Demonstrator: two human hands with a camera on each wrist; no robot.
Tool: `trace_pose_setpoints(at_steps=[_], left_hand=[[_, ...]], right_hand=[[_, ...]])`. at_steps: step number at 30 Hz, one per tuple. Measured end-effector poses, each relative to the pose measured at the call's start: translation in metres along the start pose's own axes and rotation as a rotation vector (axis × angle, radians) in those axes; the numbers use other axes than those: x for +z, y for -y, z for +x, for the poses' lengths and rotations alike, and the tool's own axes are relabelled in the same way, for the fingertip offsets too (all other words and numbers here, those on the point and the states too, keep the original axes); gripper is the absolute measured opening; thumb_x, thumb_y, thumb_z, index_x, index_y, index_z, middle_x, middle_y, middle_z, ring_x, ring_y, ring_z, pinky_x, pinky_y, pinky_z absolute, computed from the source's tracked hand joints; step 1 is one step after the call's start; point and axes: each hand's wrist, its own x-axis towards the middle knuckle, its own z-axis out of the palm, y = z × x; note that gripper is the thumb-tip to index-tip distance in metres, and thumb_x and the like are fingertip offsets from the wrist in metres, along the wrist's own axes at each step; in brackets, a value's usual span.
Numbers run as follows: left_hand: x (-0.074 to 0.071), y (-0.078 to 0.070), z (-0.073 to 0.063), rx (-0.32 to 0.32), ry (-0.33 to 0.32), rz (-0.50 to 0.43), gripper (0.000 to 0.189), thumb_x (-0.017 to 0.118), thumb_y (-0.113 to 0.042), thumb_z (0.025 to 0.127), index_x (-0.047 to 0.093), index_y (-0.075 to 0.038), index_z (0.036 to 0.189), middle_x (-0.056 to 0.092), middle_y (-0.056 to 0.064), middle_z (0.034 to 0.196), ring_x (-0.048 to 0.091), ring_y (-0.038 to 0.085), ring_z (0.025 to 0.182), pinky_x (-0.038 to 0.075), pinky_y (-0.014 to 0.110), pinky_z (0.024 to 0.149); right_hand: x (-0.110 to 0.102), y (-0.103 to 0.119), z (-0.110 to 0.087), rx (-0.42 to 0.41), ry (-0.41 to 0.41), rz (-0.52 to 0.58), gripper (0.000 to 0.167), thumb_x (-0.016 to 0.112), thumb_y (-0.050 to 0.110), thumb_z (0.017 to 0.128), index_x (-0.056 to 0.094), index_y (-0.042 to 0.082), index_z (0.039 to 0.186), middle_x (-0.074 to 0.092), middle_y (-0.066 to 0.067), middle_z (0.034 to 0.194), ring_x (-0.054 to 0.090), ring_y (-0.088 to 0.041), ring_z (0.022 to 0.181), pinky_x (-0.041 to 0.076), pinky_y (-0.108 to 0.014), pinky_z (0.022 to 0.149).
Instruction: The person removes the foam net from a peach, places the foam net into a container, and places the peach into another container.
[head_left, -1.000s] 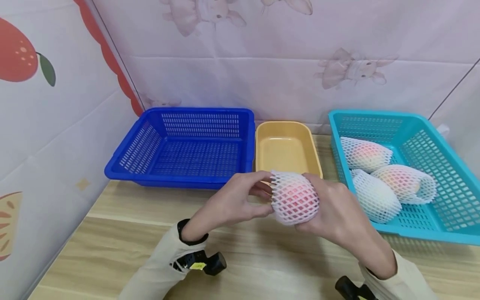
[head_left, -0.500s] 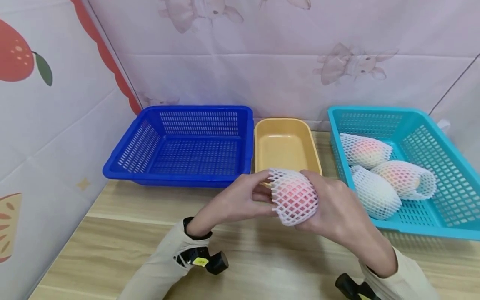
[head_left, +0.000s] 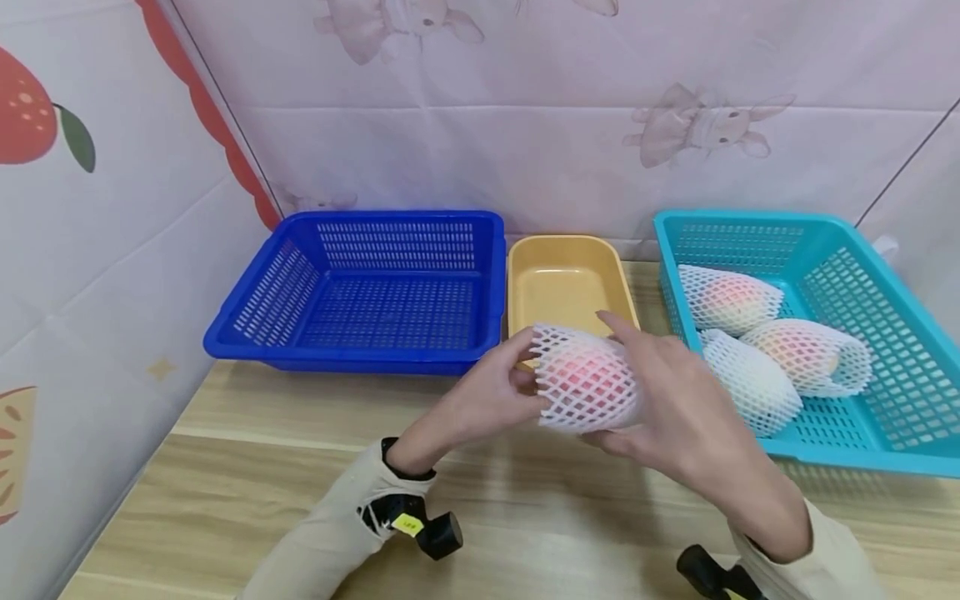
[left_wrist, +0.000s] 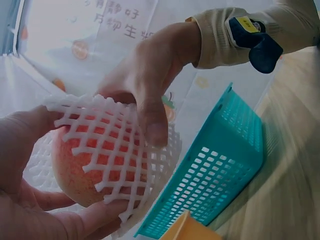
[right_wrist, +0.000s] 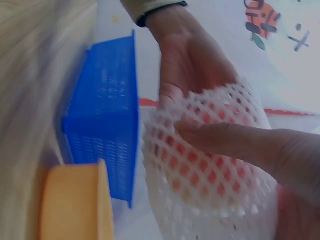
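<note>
A red and pale yellow peach (left_wrist: 72,172) in a white foam net sleeve (head_left: 555,379) is held up over the table between both hands. My left hand (head_left: 487,392) grips the sleeve at its left, open end, with fingers and thumb around the rim. Bare peach skin shows there in the left wrist view. From the right, my right hand (head_left: 678,408) holds the other end, its thumb (right_wrist: 220,137) lying across the netting in the right wrist view. Part of the sleeve's right end is hidden behind the right hand.
A blue basket (head_left: 352,358) stands back left, and a yellow tray (head_left: 566,296) sits beside it. At right, a turquoise basket (head_left: 900,462) contains several netted fruits (head_left: 727,300). Printed cloth (head_left: 480,158) hangs behind the wooden table (head_left: 247,467).
The netted peach has turned to lie more level, its open end facing left. My right hand's fingers have spread and shifted along the sleeve. My left hand has moved slightly right.
</note>
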Motion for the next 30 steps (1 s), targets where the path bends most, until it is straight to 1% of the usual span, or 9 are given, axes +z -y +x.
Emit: trace_pose_setpoints(at_steps=[3, 6, 10, 12, 14, 16, 19, 24, 30], left_hand=[[-0.004, -0.003, -0.001, 0.009, -0.037, 0.005, 0.059, 0.056, 0.013, 0.080, 0.038, 0.002, 0.135, 0.052, 0.025, 0.122, 0.063, 0.032, 0.104, 0.057, 0.035, 0.079], [-0.009, -0.007, -0.003, 0.024, -0.067, -0.003, 0.063, 0.056, 0.015, 0.077, 0.037, 0.002, 0.136, 0.050, 0.026, 0.122, 0.063, 0.034, 0.103, 0.057, 0.037, 0.079], [-0.016, -0.011, -0.005, 0.055, -0.087, -0.031, 0.063, 0.056, 0.015, 0.077, 0.036, 0.003, 0.135, 0.047, 0.025, 0.123, 0.063, 0.033, 0.101, 0.056, 0.039, 0.079], [-0.019, -0.013, -0.005, 0.060, -0.092, -0.057, 0.063, 0.055, 0.016, 0.076, 0.036, 0.004, 0.135, 0.046, 0.024, 0.123, 0.063, 0.032, 0.101, 0.056, 0.039, 0.079], [-0.021, -0.015, -0.006, 0.058, -0.099, -0.070, 0.063, 0.054, 0.017, 0.076, 0.036, 0.005, 0.135, 0.047, 0.024, 0.123, 0.063, 0.032, 0.100, 0.056, 0.039, 0.079], [-0.022, -0.016, -0.007, 0.049, -0.105, -0.078, 0.064, 0.054, 0.018, 0.075, 0.036, 0.005, 0.135, 0.047, 0.024, 0.123, 0.062, 0.031, 0.101, 0.056, 0.038, 0.079], [-0.024, -0.018, -0.008, 0.050, -0.107, -0.073, 0.064, 0.054, 0.017, 0.075, 0.036, 0.005, 0.135, 0.047, 0.024, 0.124, 0.062, 0.031, 0.101, 0.056, 0.039, 0.079], [-0.026, -0.019, -0.010, 0.069, -0.097, -0.069, 0.064, 0.058, 0.015, 0.077, 0.037, 0.005, 0.136, 0.048, 0.024, 0.125, 0.062, 0.032, 0.102, 0.056, 0.040, 0.080], [-0.027, -0.022, -0.011, 0.068, -0.098, -0.069, 0.062, 0.063, 0.013, 0.079, 0.039, 0.003, 0.135, 0.048, 0.024, 0.129, 0.062, 0.035, 0.108, 0.056, 0.041, 0.082]], right_hand=[[-0.010, -0.007, -0.002, -0.038, -0.051, 0.044, 0.112, 0.098, 0.027, 0.046, 0.042, 0.005, 0.142, 0.063, -0.015, 0.116, 0.058, -0.034, 0.100, 0.048, -0.052, 0.081], [-0.020, -0.015, -0.006, -0.088, -0.117, 0.092, 0.100, 0.097, 0.019, 0.047, 0.051, 0.006, 0.134, 0.065, -0.011, 0.113, 0.061, -0.026, 0.095, 0.050, -0.032, 0.081], [-0.032, -0.022, -0.010, -0.122, -0.181, 0.129, 0.069, 0.092, 0.009, 0.056, 0.065, 0.010, 0.119, 0.070, 0.001, 0.103, 0.060, -0.007, 0.083, 0.043, -0.009, 0.075], [-0.034, -0.024, -0.010, -0.138, -0.217, 0.164, 0.058, 0.089, 0.003, 0.060, 0.069, 0.011, 0.114, 0.070, 0.006, 0.095, 0.058, -0.002, 0.078, 0.043, -0.009, 0.073], [-0.034, -0.025, -0.010, -0.167, -0.262, 0.199, 0.052, 0.086, -0.003, 0.062, 0.070, 0.010, 0.110, 0.068, 0.009, 0.087, 0.056, 0.002, 0.074, 0.044, -0.010, 0.069], [-0.033, -0.026, -0.010, -0.182, -0.293, 0.224, 0.048, 0.084, -0.007, 0.063, 0.071, 0.010, 0.106, 0.066, 0.010, 0.084, 0.056, 0.002, 0.074, 0.044, -0.011, 0.066], [-0.033, -0.026, -0.010, -0.180, -0.313, 0.239, 0.042, 0.082, -0.008, 0.064, 0.072, 0.010, 0.101, 0.067, 0.009, 0.084, 0.057, 0.002, 0.075, 0.043, -0.012, 0.064], [-0.035, -0.026, -0.009, -0.155, -0.323, 0.239, 0.037, 0.082, -0.009, 0.065, 0.073, 0.008, 0.097, 0.068, 0.007, 0.082, 0.057, 0.003, 0.075, 0.044, -0.010, 0.070], [-0.036, -0.027, -0.009, -0.145, -0.359, 0.222, 0.038, 0.083, -0.008, 0.063, 0.074, 0.008, 0.095, 0.068, 0.006, 0.081, 0.057, 0.005, 0.075, 0.043, -0.009, 0.069]])
